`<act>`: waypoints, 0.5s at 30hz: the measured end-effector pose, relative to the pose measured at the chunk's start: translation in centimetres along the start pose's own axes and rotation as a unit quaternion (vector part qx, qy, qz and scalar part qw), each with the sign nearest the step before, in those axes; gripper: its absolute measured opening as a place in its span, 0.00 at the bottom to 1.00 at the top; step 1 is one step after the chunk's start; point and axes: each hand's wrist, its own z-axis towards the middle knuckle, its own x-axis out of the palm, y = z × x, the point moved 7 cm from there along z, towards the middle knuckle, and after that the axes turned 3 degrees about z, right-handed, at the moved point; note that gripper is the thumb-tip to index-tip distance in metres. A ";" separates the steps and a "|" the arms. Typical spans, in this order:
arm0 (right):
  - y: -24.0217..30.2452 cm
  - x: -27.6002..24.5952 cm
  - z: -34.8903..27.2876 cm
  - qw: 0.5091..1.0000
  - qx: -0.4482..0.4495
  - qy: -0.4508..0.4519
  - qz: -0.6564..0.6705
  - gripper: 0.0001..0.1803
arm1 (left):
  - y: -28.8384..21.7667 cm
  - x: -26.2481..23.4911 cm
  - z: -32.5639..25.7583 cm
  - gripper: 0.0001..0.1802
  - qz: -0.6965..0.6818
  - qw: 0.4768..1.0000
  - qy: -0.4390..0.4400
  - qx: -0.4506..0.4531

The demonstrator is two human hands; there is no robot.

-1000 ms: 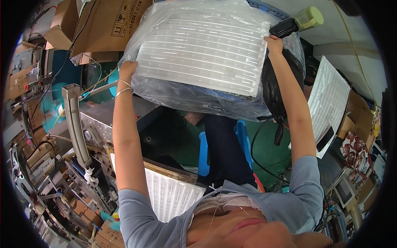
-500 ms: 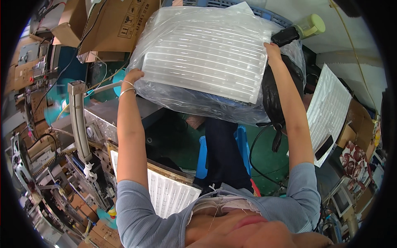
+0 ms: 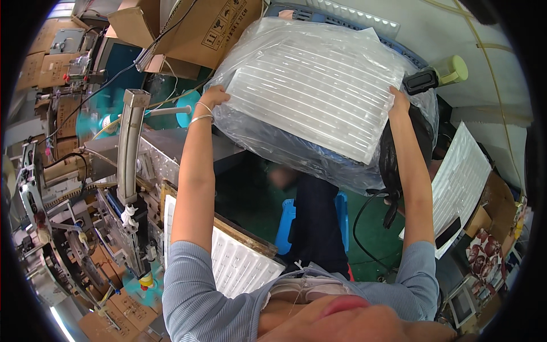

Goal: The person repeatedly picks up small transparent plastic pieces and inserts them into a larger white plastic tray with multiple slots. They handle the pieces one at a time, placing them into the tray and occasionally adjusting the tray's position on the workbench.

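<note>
A translucent white ribbed plastic sheet (image 3: 319, 97) with rows of parallel strips lies on top of a bulky stack wrapped in clear plastic film (image 3: 268, 132). My left hand (image 3: 215, 97) is closed on the sheet's left edge, thumb on top, with bangles at the wrist. At the opposite edge my right hand (image 3: 399, 101) pinches the sheet near its right side. Both arms are stretched forward. Beside my right forearm hangs a black plastic bag (image 3: 388, 162). The fingers underneath the sheet are hidden.
Behind the stack shows a blue crate (image 3: 401, 50); a yellow-green mug (image 3: 454, 69) is at its right. Another ribbed sheet (image 3: 464, 171) bears a dark flat object (image 3: 448, 232). A metal post (image 3: 131, 148), machinery and a cardboard box (image 3: 196, 43) occupy the left. A blue stool-like object (image 3: 285, 228) stands below.
The view has turned, so the scene sits lower and further right in the picture. Both hands keep their hold on the sheet's edges, and it still lies on the wrapped stack.
</note>
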 end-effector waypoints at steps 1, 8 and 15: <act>-0.4 -0.1 0.2 1.000 0.024 0.007 0.016 0.29 | 0.0 0.0 -0.3 0.14 -0.032 0.999 0.002 0.003; 1.1 0.1 -3.4 0.985 0.122 0.099 0.067 0.29 | 1.3 1.2 -1.9 0.17 -0.021 0.997 0.049 -0.048; 2.4 0.3 -7.0 0.965 0.187 0.167 0.075 0.17 | 2.0 2.4 -1.6 0.24 -0.006 0.994 0.089 -0.057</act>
